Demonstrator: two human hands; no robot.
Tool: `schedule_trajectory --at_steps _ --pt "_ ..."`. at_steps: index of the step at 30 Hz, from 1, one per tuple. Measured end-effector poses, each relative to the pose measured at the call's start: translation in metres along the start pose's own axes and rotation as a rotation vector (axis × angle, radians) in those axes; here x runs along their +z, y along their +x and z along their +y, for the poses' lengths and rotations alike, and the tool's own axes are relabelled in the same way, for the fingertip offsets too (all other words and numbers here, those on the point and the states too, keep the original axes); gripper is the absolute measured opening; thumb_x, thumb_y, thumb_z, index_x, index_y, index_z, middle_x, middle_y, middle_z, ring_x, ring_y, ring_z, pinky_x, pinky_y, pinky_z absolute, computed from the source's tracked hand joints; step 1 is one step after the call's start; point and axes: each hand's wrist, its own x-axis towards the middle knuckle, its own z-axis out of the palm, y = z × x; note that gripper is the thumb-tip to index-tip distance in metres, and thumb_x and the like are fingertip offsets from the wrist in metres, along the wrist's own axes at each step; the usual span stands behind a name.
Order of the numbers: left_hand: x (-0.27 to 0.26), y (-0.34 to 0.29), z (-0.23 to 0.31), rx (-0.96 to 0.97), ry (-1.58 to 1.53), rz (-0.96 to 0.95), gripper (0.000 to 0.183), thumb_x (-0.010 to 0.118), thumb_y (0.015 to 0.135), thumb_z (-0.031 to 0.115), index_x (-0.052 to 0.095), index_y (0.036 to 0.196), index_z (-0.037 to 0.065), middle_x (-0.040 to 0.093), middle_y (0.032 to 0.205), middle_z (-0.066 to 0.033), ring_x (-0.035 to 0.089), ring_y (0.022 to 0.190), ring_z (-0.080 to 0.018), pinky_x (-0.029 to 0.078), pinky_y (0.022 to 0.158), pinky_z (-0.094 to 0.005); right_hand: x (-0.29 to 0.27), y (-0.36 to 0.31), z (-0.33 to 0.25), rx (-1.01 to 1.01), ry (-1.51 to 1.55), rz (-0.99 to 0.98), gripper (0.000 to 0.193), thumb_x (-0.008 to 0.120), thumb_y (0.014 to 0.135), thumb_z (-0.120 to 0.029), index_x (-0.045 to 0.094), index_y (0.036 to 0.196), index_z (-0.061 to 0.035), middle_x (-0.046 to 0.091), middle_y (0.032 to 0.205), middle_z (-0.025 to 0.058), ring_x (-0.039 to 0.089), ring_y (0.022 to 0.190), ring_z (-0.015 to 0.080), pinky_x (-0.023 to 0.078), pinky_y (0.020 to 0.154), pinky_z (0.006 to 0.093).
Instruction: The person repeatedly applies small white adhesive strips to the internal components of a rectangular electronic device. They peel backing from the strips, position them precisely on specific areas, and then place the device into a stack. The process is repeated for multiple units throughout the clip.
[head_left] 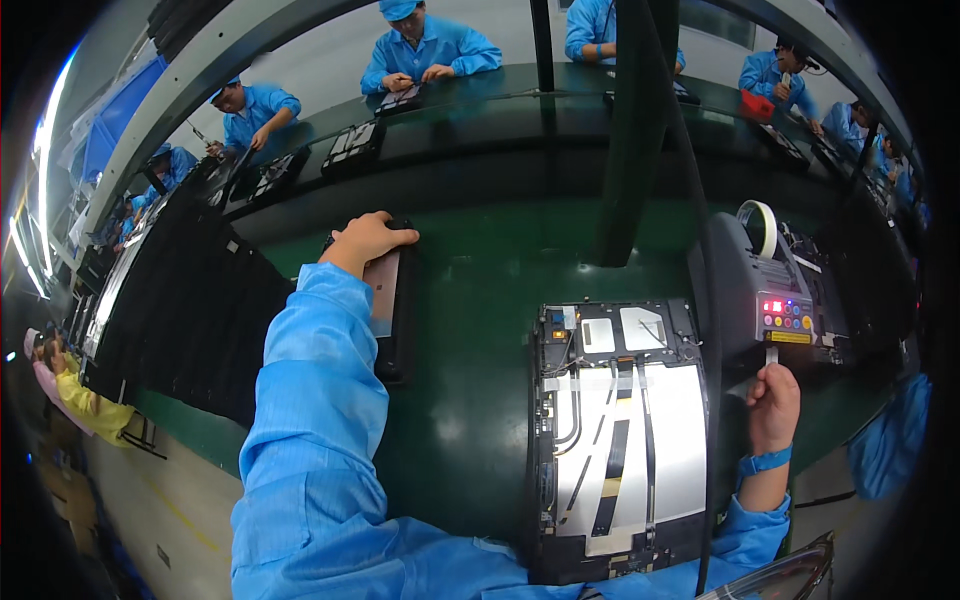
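Head view: nearest you on the green table (470, 420) lies the panel (680, 430), a flat, dark-framed thing with a bright silver plate and thin black strips running lengthwise, and a black cable (713, 430) hangs down past its right edge. Just right of the panel is your right hand (775, 400), a blue band (765, 462) at its wrist; its thumb and forefinger are pinched together on a short strip of tape (771, 356), the other fingers curled in. That strip sticks out of a grey tape machine (735, 290), right of the panel's far end, with a pale tape roll (769, 232) on top. Left of the panel and farther off, your left hand (368, 240) lies over the far end of a black case (397, 330), thumb spread out; you cannot tell whether its fingers grip. A dark green post (635, 150) stands beyond the panel, and farther still, people in blue (440, 50) work along another bench (490, 125).
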Motion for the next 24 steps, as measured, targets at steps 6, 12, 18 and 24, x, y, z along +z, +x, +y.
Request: schedule_trajectory --at_steps 6,12,18,24 --pt "-0.003 0.001 0.005 -0.026 -0.005 -0.031 0.080 0.066 0.061 0.057 0.059 0.125 0.009 0.059 0.125 -0.0162 0.053 0.119 -0.0342 0.030 0.104 -0.0500 -0.005 0.001 0.001 -0.016 -0.007 -0.030 0.019 0.057 0.091 -0.019 0.060 0.081 -0.0033 0.053 0.061 0.0014 0.048 0.054 0.0103 0.040 0.049 0.0231" --pt "-0.003 -0.002 -0.002 -0.022 -0.002 -0.023 0.080 0.066 0.061 0.057 0.060 0.124 0.009 0.060 0.123 -0.0158 0.053 0.118 -0.0345 0.032 0.102 -0.0502 -0.003 -0.002 -0.001 -0.022 -0.003 -0.063 0.020 0.057 0.090 -0.018 0.060 0.080 -0.0016 0.054 0.061 0.0038 0.050 0.054 0.0123 0.041 0.048 0.0242" --pt "-0.008 -0.012 0.010 0.065 0.162 0.114 0.080 0.067 0.067 0.059 0.056 0.126 0.007 0.055 0.128 -0.0167 0.048 0.122 -0.0362 0.027 0.103 -0.0596 -0.005 -0.008 -0.001 -0.022 0.001 -0.052 0.019 0.058 0.088 -0.018 0.059 0.080 -0.0006 0.054 0.061 0.0052 0.051 0.053 0.0141 0.042 0.048 0.0255" --pt "-0.046 -0.082 0.071 0.767 -0.164 0.511 0.036 0.068 0.079 0.021 0.062 0.107 0.000 0.057 0.112 -0.0170 0.055 0.108 -0.0327 0.043 0.093 -0.0382 0.024 -0.025 -0.029 -0.114 -0.183 -0.050 0.021 0.056 0.091 -0.016 0.064 0.082 0.0014 0.058 0.062 0.0051 0.055 0.056 0.0118 0.044 0.055 0.0246"
